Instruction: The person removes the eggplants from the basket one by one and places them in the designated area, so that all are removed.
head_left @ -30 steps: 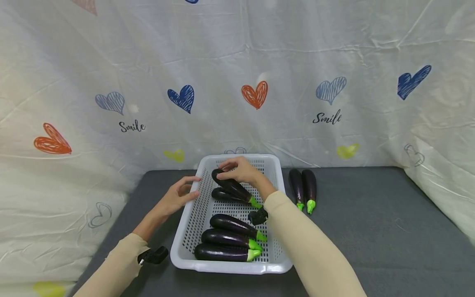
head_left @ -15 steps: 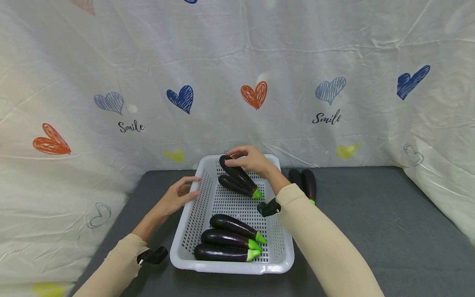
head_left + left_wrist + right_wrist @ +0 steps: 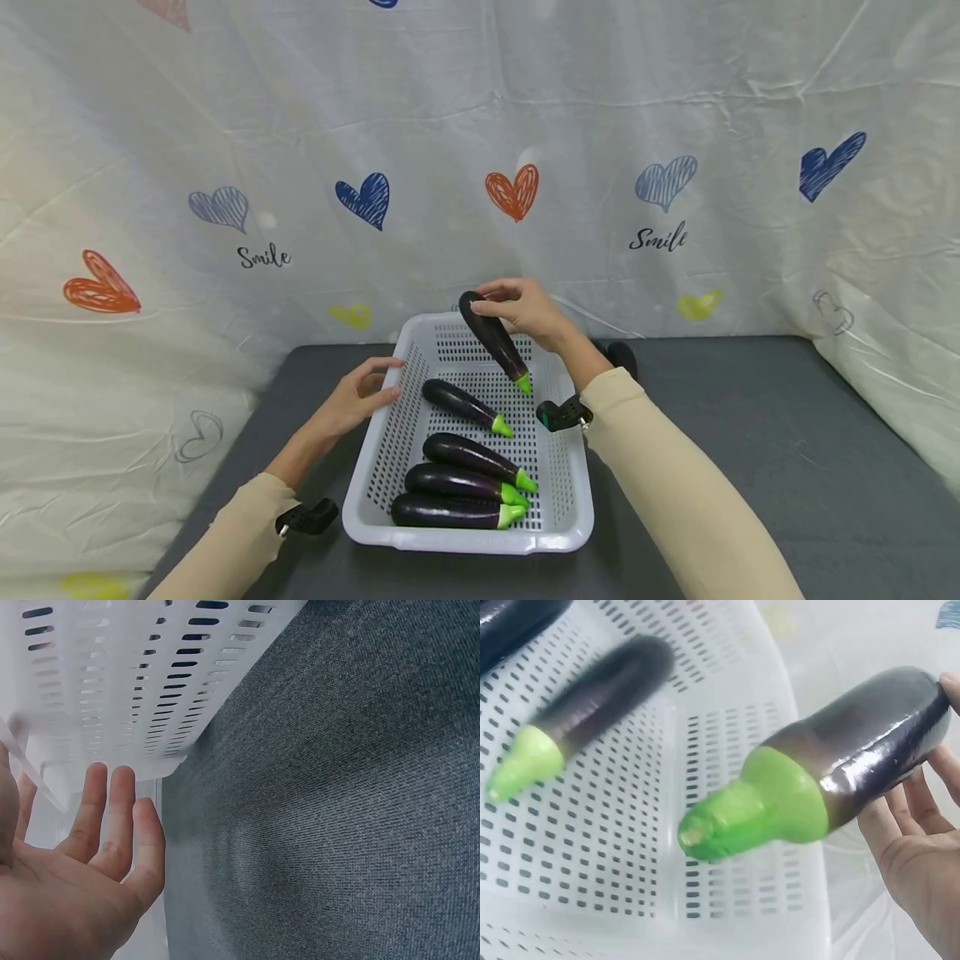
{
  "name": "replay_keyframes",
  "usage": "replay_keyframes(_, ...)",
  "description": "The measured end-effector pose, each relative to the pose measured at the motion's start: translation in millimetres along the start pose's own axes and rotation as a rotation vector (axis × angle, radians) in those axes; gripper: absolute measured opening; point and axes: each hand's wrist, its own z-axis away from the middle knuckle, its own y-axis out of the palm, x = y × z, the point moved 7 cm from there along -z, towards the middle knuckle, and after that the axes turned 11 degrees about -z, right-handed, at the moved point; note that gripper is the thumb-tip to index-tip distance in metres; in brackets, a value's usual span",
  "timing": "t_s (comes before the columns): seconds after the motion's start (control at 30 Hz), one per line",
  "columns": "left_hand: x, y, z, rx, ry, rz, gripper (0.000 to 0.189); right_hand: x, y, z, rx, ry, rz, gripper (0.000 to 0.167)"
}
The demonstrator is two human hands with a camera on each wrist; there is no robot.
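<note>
My right hand [image 3: 525, 312] grips a dark purple eggplant [image 3: 495, 337] near its rounded end, above the far part of a white perforated basket [image 3: 468, 542]. Its green stem end points down toward the basket; in the right wrist view this eggplant [image 3: 885, 735] hangs over the rim. Inside the basket lies another eggplant [image 3: 461, 402], apart from a group of several nearer the front, among them a front eggplant [image 3: 446, 510]. My left hand [image 3: 360, 396] rests its thumb and a finger on the left rim. In the left wrist view, other fingers [image 3: 120, 817] extend loosely beside the outer wall.
Two eggplants [image 3: 622, 357] lie on the dark grey table [image 3: 750, 450] right of the basket, mostly hidden behind my right forearm. A white curtain [image 3: 450, 108] printed with hearts hangs along the table's back edge.
My right hand has lifted the eggplant up and right, away from the one it lay against. That other eggplant now lies separately on the basket floor. My left hand has stayed still.
</note>
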Motion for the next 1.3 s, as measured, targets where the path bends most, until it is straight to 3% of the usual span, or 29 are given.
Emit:
replay_keyframes(0.33, 0.6, 0.3, -0.9, 0.006, 0.001, 0.009, 0.050, 11.2, -17.5, 8.2, -0.024, -0.029, -0.063, 0.039)
replay_keyframes(0.9, -0.3, 0.0, -0.6, 0.005, -0.004, 0.011, 0.050, 34.2, -60.4, 32.0, -0.113, -0.078, -0.057, 0.044)
replay_keyframes(1.3, 0.3, 0.7, -0.2, 0.010, -0.005, 0.022, 0.051, 29.4, -91.5, 57.6, -0.144, -0.086, -0.066, 0.037)
